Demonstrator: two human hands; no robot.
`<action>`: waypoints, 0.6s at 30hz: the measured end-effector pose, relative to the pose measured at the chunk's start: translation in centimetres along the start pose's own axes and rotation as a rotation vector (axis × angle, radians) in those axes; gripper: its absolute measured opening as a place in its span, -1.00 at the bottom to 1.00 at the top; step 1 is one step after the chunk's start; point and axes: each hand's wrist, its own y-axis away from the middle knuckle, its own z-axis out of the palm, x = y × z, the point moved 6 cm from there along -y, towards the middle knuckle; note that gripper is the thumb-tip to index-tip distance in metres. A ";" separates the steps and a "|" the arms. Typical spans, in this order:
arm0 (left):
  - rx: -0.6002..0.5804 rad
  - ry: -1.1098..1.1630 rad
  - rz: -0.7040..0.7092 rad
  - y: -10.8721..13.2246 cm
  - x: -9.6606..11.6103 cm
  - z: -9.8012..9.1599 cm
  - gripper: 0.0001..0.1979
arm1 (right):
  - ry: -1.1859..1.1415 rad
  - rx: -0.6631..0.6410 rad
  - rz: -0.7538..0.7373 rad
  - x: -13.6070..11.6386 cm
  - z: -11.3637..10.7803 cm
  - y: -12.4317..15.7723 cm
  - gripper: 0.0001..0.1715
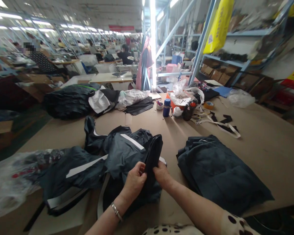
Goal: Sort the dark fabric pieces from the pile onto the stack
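My left hand point(135, 179) is closed, thumb and fingers pinching the near left edge of a black folded fabric piece point(154, 150). On the other side of that piece, my right hand point(162, 174) grips its lower right edge; some of its fingers are hidden behind the cloth. The piece stands up from a dark grey garment point(122, 150) with white reflective strips point(132, 141), which lies crumpled beneath and left of my hands. To the right of my right arm rests a folded stack of dark fabric point(218, 173).
Along the brown table point(267, 137) stand a blue bottle point(166, 108), a dark flask point(189, 110), a tape roll point(208, 104) and loose straps point(220, 125). A large dark bundle point(68, 100) lies back left, clear plastic point(12, 179) front left. Several people work in the background.
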 end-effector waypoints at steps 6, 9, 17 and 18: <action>0.146 0.396 -0.217 -0.7 -0.4 -1.0 -0.73 | 0.121 -0.224 -0.151 -1.7 0.8 1.3 -0.65; -0.005 0.615 -0.335 1.4 1.2 0.5 -0.77 | 0.109 -0.169 -0.133 -1.9 -2.1 0.1 -0.62; -0.786 0.962 -0.377 7.2 8.0 4.2 -0.63 | -0.411 -0.159 0.257 -2.0 -7.1 -1.1 -0.50; -0.727 0.989 -0.367 6.2 7.5 3.3 -0.62 | -0.478 -0.249 0.302 -2.7 -6.3 0.0 -0.48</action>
